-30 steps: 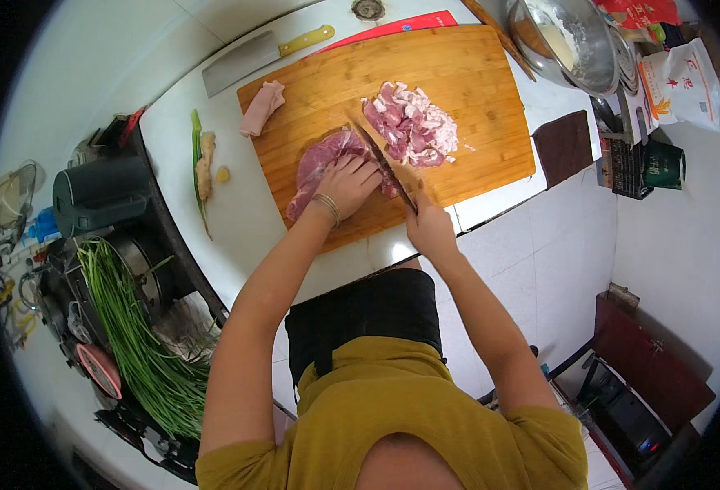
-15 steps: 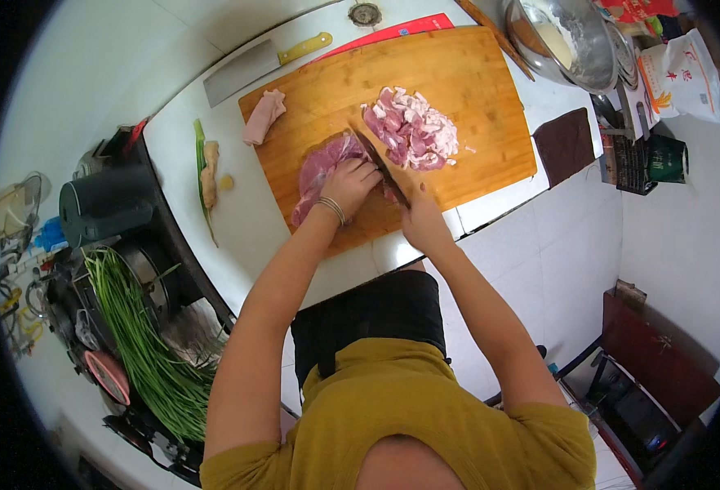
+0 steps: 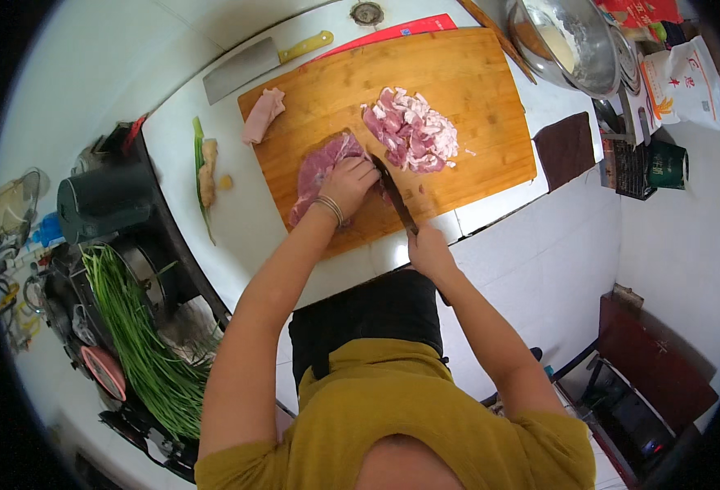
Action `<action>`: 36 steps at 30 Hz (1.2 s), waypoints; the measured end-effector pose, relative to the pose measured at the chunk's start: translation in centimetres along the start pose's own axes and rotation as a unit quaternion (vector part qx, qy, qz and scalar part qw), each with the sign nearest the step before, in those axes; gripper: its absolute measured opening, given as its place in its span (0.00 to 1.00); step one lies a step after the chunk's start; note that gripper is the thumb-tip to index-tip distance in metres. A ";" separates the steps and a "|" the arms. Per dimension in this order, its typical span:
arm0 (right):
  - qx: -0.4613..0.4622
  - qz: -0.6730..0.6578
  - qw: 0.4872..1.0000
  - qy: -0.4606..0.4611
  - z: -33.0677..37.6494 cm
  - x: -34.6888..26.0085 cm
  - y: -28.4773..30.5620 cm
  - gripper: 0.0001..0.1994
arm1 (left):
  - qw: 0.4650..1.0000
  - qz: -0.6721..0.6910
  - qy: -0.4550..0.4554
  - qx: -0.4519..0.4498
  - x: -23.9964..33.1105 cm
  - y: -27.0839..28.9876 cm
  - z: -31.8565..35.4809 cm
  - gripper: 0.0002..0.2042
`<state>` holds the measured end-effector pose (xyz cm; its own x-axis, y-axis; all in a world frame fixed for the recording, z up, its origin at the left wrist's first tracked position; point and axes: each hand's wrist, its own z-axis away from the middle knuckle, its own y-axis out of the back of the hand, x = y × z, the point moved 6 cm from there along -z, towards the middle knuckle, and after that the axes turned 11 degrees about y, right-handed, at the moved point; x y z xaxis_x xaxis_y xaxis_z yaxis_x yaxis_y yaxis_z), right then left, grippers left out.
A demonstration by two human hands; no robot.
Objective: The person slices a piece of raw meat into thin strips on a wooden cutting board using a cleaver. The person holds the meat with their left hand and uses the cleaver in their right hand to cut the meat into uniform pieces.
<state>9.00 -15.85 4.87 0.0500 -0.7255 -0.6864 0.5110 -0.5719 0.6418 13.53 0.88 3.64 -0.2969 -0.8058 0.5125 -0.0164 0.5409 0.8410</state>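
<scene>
A slab of raw pink meat point(image 3: 317, 169) lies on the wooden cutting board point(image 3: 478, 90). My left hand point(image 3: 350, 184) presses down on its right part, fingers curled and closed on it. In my right hand point(image 3: 432, 252), closed round the handle, is a long dark-bladed knife point(image 3: 396, 196). Its blade runs along the meat's right edge, tip beside my left fingertips. Farther right on the board is a pile of sliced meat point(image 3: 411, 131). A pale pink piece of meat or skin point(image 3: 264, 116) rests at the board's far left corner.
Beyond the board lies a cleaver point(image 3: 246, 70) with a yellow handle. Ginger point(image 3: 207, 173) and a green onion point(image 3: 199, 151) are to the left. A metal bowl point(image 3: 593, 65) with pale dough or flour stands far right, near a brown cloth point(image 3: 566, 151). Long green stalks point(image 3: 135, 327) fill the lower left.
My right hand has drawn the knife back toward me and slightly right; its tip now sits beside my left fingertips. My left hand stays on the meat.
</scene>
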 end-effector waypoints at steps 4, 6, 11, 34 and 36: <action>-0.014 0.029 0.999 -0.014 -3.9 -0.2 -1.6 0.10 | 1.000 0.011 -0.005 0.008 0.4 -0.1 0.2 0.09; -0.033 0.036 0.998 -0.033 -5.7 -1.3 -1.1 0.10 | 1.000 0.015 -0.004 0.001 0.0 -0.1 0.0 0.10; 0.021 0.015 0.998 0.060 -1.4 0.5 -1.1 0.10 | 1.000 0.011 0.002 0.004 0.3 0.4 -0.2 0.12; 0.095 0.021 0.994 0.054 -8.6 -1.9 4.4 0.12 | 1.000 0.014 0.000 -0.008 1.1 1.8 0.4 0.08; 0.084 -0.001 0.995 0.058 -6.1 -2.3 4.3 0.12 | 1.000 0.007 0.007 -0.002 0.8 2.0 0.5 0.07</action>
<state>16.36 -14.31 7.07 0.1522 -0.6810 -0.7163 0.3605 -0.6365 0.6818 12.83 1.41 5.61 -0.2846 -0.8015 0.5260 -0.0080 0.5507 0.8347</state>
